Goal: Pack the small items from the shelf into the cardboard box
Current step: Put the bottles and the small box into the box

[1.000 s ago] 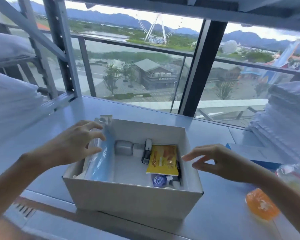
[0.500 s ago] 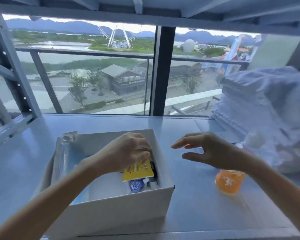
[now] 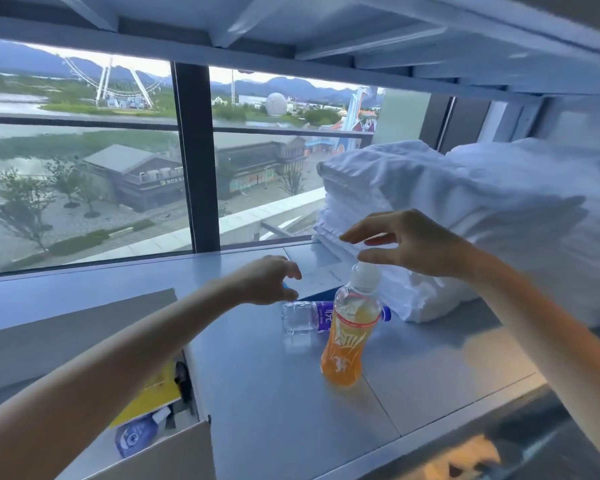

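We stand at the grey metal shelf [image 3: 291,403], and we place everything from the orange drink bottle [image 3: 345,344], which stands upright on it with a white cap. Behind the bottle and to its right, a big stack of folded white linen [image 3: 465,209] takes up that end of the shelf, its lowest folds just beside the bottle's shoulder. Well to the bottle's left, at the lower corner of our view, sits the cardboard box [image 3: 177,452], open at the top and partly hidden under our left forearm.

Our right hand [image 3: 413,242] hovers over the bottle's cap, spread wide with the fingers stretched out and the thumb right at the cap; it holds nothing. Our left hand [image 3: 267,278] hangs to the bottle's upper left, fingers bent downward. A blue speck shows at its fingertips, and we cannot tell whether it pinches anything.

Directly behind the orange bottle, a clear water bottle [image 3: 303,317] with a purple label lies on its side. Beyond it rests a flat white card [image 3: 317,277].

Inside the box, a yellow packet [image 3: 160,393] lies against the wall nearest the bottle, with a small blue sachet [image 3: 136,436] below it.
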`<state>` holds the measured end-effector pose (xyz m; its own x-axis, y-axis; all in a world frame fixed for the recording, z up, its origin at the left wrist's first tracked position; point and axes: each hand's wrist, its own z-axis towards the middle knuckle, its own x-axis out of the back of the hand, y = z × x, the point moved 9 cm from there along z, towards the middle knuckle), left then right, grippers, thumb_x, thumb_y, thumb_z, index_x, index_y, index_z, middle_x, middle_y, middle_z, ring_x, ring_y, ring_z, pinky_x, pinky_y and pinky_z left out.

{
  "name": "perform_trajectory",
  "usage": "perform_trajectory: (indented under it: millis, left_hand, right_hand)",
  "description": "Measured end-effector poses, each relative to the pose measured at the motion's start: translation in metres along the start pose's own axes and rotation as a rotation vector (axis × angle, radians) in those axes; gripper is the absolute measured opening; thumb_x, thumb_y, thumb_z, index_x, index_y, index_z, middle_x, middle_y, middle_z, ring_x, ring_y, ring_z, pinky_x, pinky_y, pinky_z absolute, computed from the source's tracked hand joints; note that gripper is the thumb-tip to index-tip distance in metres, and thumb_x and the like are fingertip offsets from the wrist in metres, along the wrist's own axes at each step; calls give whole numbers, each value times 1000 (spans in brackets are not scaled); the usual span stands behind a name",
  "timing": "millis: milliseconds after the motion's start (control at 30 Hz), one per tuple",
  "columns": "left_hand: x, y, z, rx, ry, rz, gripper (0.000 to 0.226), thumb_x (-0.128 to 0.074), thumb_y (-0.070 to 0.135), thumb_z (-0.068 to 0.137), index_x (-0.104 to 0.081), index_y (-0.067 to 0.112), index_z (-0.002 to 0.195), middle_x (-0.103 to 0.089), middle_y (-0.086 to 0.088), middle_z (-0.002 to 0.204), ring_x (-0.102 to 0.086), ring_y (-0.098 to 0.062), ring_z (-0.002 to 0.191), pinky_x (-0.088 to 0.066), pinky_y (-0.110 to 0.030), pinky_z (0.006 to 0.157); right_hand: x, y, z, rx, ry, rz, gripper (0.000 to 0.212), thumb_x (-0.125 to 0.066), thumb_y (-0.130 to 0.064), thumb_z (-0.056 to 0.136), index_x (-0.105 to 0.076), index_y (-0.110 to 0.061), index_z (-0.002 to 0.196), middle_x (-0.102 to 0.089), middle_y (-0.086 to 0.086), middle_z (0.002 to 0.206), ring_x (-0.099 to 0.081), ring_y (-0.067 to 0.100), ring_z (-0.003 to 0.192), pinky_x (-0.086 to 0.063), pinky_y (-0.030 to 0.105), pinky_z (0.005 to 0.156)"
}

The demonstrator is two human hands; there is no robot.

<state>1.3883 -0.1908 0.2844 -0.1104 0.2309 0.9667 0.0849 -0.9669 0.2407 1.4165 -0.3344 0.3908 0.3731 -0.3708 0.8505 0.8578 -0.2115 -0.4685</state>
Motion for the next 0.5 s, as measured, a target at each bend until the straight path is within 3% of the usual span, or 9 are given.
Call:
perform_trajectory:
  millis: [200,367,500]
  left_hand:
    - [-16,-12,41,101,-43,-100,40,-63,26,88,-55,12,125,-57,-6,128,-52,-19,115,-36,-20,86]
    - [-12,-12,40,94,-35,-173,36,-64,23,87,-58,13,121,-59,-3,123,-55,-18,112,-41,-25,90]
    - [-6,-4,34,74,-37,-154,36,-64,23,87,-58,14,122,-59,-1,122,-55,-16,112,-41,-24,91]
  right_hand:
    - [6,60,16,-39,-61,29,33,-69,-14,81,-64,-18,113,-66,1,116,-62,11,107,-48,23,98]
    - [-15,69,4,44,-231,73,49,-68,-42,70,-63,-26,116,-63,-14,111,-60,-2,102,-49,17,92]
    - [-22,63,9,157,-180,18,45,-77,-38,68,-65,-29,111,-60,-23,100,-60,-3,93,-53,16,82]
